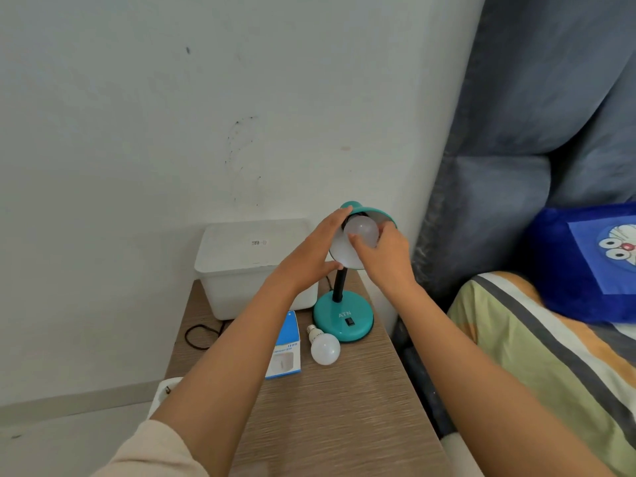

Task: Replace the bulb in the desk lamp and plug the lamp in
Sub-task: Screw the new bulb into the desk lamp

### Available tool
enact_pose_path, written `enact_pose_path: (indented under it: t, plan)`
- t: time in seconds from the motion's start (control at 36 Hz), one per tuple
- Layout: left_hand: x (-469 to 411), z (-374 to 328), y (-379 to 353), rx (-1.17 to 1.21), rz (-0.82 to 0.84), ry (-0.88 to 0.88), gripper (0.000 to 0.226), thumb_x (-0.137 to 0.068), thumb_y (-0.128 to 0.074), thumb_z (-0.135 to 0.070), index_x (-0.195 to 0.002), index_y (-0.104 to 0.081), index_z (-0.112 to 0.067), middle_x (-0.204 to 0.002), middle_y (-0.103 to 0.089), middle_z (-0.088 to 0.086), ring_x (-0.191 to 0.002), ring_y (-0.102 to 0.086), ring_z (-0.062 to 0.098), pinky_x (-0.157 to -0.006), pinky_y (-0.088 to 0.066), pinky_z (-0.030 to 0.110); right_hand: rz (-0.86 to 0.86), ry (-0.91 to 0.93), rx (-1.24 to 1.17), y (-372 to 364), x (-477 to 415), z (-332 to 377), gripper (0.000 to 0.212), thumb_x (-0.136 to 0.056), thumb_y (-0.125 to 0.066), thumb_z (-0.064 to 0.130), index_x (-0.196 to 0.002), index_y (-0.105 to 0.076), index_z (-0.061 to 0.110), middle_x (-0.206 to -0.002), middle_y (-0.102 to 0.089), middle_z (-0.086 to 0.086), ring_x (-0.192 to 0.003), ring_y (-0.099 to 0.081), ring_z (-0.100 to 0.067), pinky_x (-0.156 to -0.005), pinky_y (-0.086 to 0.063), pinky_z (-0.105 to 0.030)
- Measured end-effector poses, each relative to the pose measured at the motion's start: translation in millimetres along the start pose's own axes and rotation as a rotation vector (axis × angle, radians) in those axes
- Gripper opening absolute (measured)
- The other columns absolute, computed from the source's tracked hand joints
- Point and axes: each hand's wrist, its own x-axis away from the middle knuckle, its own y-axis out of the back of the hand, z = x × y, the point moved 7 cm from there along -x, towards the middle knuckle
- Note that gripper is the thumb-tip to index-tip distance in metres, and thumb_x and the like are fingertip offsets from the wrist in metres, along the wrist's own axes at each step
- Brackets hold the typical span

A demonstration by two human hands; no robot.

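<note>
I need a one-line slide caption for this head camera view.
Left hand steadies the teal lamp shade while right hand grips the bulb inside it.

The table (344, 407) is showing a wood-grain top, matt, with fine streaks. The lamp base (343, 316) is looking like smooth teal painted metal or plastic, I cannot tell which, with a soft shine; the inside of the shade (339, 251) is looking white and smooth. Both bulbs (325, 348) are having frosted, matt white globes, and the loose one is showing a shiny metal screw cap. The box (285, 352) is looking like glossy printed cardboard. The bin (247, 266) is looking like dull white plastic. The pillow (585, 263) is looking like soft plush cloth.
</note>
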Motion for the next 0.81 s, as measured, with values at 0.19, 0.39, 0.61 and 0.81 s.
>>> enact_pose_path:
  t: [0.19,0.39,0.61,0.81]
  plan:
    - [9,-5,7,-0.173,0.076,0.077,0.097,-0.082,-0.063,0.004,-0.149,-0.001,-0.03,-0.159,-0.009,-0.001,-0.144,-0.015,0.014,-0.113,-0.018,0.026,0.155,0.042,0.247,6,16,8,0.041,-0.091,-0.054,0.026,-0.12,-0.047,-0.002,-0.114,-0.059,-0.02,-0.097,-0.06,-0.031,-0.072,-0.047,-0.033]
    - [38,-6,25,-0.303,0.147,0.235,0.077,-0.091,-0.058,-0.023,-0.149,-0.008,-0.022,-0.157,-0.016,0.003,-0.142,-0.02,0.018,-0.111,-0.021,0.029,0.193,0.124,0.387,10,50,22,0.04,-0.094,-0.049,0.026,-0.122,-0.049,-0.002,-0.122,-0.055,-0.019,-0.11,-0.054,-0.03,-0.089,-0.045,-0.036]
    - [86,41,55,-0.378,0.169,0.499,0.064,-0.094,-0.041,-0.051,-0.144,-0.03,-0.012,-0.151,-0.033,0.007,-0.137,-0.032,0.021,-0.107,-0.029,0.034,0.394,0.172,0.422,-51,82,29,0.028,-0.09,-0.051,0.031,-0.105,-0.06,0.008,-0.098,-0.062,-0.012,-0.09,-0.06,-0.026,-0.073,-0.046,-0.032]
    - [119,107,107,-0.309,0.04,0.705,0.068,-0.092,-0.036,-0.059,-0.14,-0.035,-0.01,-0.143,-0.039,0.011,-0.128,-0.04,0.025,-0.104,-0.036,0.036,0.447,0.099,0.348,-112,51,14,0.048,-0.097,-0.043,0.031,-0.132,-0.04,0.0,-0.137,-0.046,-0.017,-0.125,-0.044,-0.029,-0.102,-0.038,-0.035]
